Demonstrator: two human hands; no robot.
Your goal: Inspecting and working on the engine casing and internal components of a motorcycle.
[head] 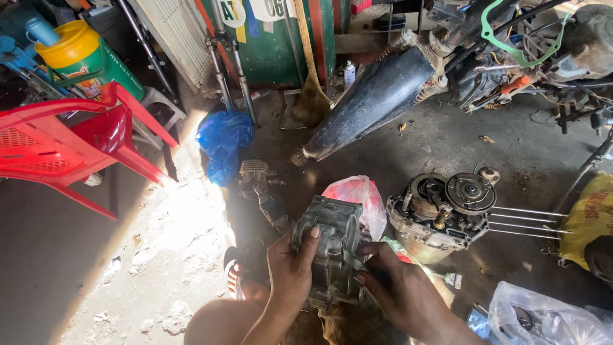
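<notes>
I hold a grimy grey metal engine casing low in the middle of the head view, above my knee. My left hand grips its left side, fingers curled over the top edge. My right hand clasps its right side, fingers pressed on the lower right corner. Just behind the casing lies a pink and white plastic bag. To the right on the floor stands an engine block with round plates on top and several long studs sticking out to the right.
A black exhaust pipe slants across the floor behind, below a stripped motorcycle frame. Red plastic chairs stand at left, a blue bag near them. A yellow sack and a clear bag lie at right.
</notes>
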